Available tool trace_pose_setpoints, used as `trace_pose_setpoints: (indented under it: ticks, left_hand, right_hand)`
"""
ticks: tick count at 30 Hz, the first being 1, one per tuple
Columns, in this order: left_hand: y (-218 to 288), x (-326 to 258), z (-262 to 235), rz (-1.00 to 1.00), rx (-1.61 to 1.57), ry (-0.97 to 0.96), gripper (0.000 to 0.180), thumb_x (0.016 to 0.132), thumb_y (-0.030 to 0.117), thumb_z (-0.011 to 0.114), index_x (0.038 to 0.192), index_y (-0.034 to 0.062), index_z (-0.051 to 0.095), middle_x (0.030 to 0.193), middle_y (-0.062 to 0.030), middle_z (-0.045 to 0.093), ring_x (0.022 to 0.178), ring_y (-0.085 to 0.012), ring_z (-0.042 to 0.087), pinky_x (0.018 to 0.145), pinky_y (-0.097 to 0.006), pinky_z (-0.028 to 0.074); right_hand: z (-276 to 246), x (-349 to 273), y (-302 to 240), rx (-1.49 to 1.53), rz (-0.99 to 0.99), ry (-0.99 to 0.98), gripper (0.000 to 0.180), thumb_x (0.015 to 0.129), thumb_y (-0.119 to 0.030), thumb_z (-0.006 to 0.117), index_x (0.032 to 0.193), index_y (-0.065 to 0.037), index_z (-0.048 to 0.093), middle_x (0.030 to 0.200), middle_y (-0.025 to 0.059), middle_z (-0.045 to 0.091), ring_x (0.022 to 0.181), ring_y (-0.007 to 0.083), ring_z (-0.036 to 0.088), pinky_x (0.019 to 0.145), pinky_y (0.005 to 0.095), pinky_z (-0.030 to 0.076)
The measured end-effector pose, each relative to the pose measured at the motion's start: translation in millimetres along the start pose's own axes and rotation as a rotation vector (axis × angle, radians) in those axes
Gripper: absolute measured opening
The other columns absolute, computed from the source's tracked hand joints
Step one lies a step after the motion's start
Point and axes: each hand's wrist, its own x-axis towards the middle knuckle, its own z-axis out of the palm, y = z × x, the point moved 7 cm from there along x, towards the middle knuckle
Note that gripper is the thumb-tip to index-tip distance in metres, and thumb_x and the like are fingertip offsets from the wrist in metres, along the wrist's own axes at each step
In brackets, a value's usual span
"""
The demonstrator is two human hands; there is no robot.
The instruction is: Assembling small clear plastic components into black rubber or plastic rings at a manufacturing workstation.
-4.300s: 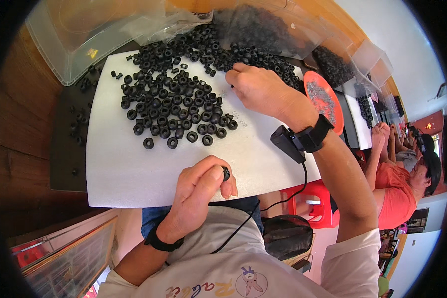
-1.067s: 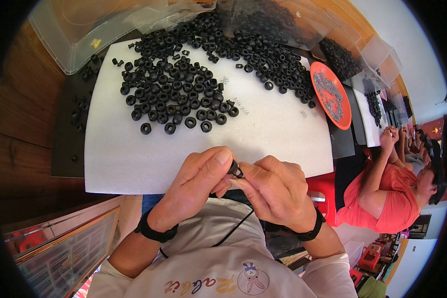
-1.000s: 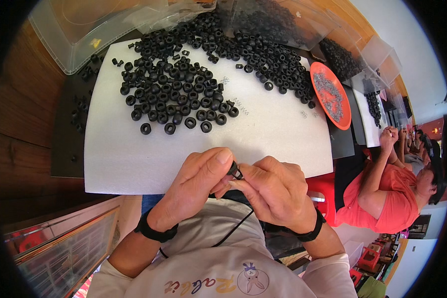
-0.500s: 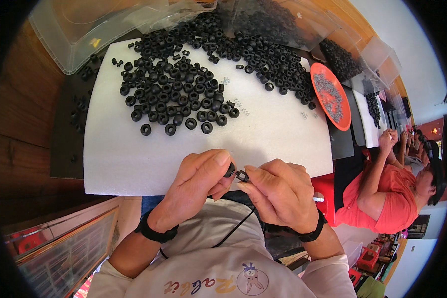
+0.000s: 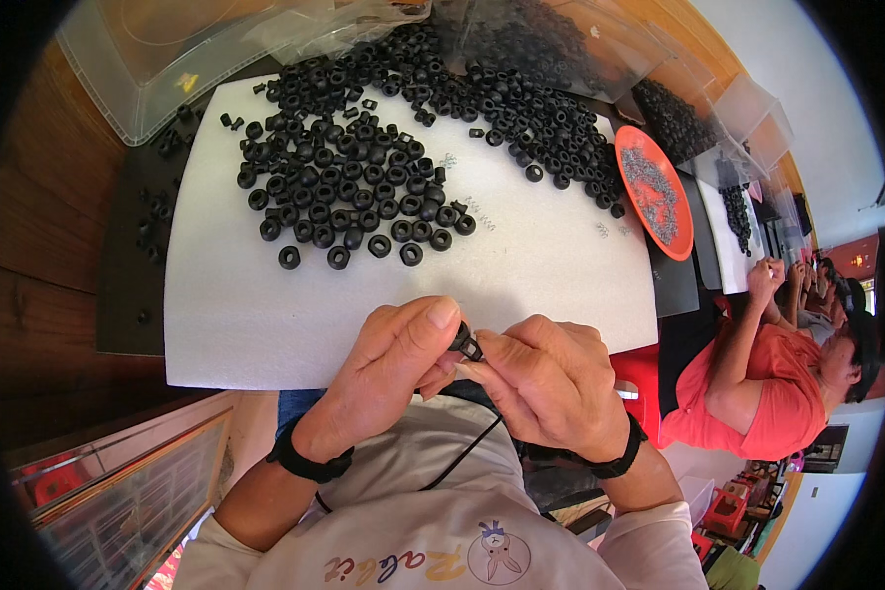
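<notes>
Over the near edge of the white foam sheet (image 5: 256,324), my left hand (image 5: 388,349) is closed around a round black cord lock body (image 5: 459,335). My right hand (image 5: 556,379) pinches a small black cord lock plunger (image 5: 473,350) with a square opening through it. Its inner end meets the body, but fingers hide how far it goes in. Beyond my hands lie many hollow round black cord lock bodies (image 5: 379,246), some plungers (image 5: 231,122) among them. A few tiny metal springs (image 5: 486,222) rest beside the heap.
An orange plate (image 5: 683,211) of small metal springs stands at the right of the sheet. Clear plastic bins (image 5: 118,84) line the back, one full of black parts. At the right a co-worker in a red shirt (image 5: 757,393) sits at the same row of tables.
My right hand has moved slightly left, bringing the plunger from just apart to against the cord lock body. My left hand stays nearly in place.
</notes>
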Motion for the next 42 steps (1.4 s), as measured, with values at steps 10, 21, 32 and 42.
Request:
trace_pose_setpoints:
  ticks: [10,21,32,42]
  left_hand:
    - [-2,-1,-2,-0.014,-0.016,-0.004,0.046,0.1,0.038,0.036,0.071,0.004,0.045,0.056,0.0021,0.035,0.051,-0.006,0.031,0.045,-0.023,0.027]
    - [1,-3,0,0.037,-0.023,-0.051,0.048,0.101,0.041,0.033,0.076,0.0029,0.05,0.058,0.0018,0.036,0.051,-0.0066,0.032,0.046,-0.023,0.026]
    - [4,-1,0,0.025,0.024,-0.13,0.048,0.1,0.039,0.036,0.072,0.0026,0.049,0.055,0.0006,0.041,0.051,-0.0077,0.034,0.046,-0.026,0.027]
    - [3,-2,1,-0.041,-0.015,-0.138,0.05,0.1,0.04,0.034,0.084,-0.0005,0.059,0.058,0.0012,0.043,0.052,-0.0063,0.034,0.046,-0.024,0.027]
  right_hand:
    - [-1,3,-3,0.008,-0.027,0.001,0.034,0.067,-0.01,0.078,0.094,0.0,0.06,0.067,0.0074,0.055,0.048,0.0186,0.052,0.041,0.0286,0.039]
    - [0,-1,-5,0.026,-0.04,0.054,0.032,0.068,-0.01,0.079,0.092,0.0,0.061,0.065,0.0071,0.054,0.047,0.0186,0.053,0.041,0.0281,0.038]
    - [11,2,24,0.615,0.45,-0.157,0.037,0.078,-0.012,0.073,0.108,-0.001,0.053,0.073,0.0058,0.056,0.059,0.0157,0.057,0.056,0.0273,0.048]
    - [21,19,27,0.722,0.29,-0.262,0.034,0.078,-0.014,0.073,0.105,-0.003,0.056,0.071,0.0055,0.053,0.061,0.017,0.055,0.055,0.0304,0.044]
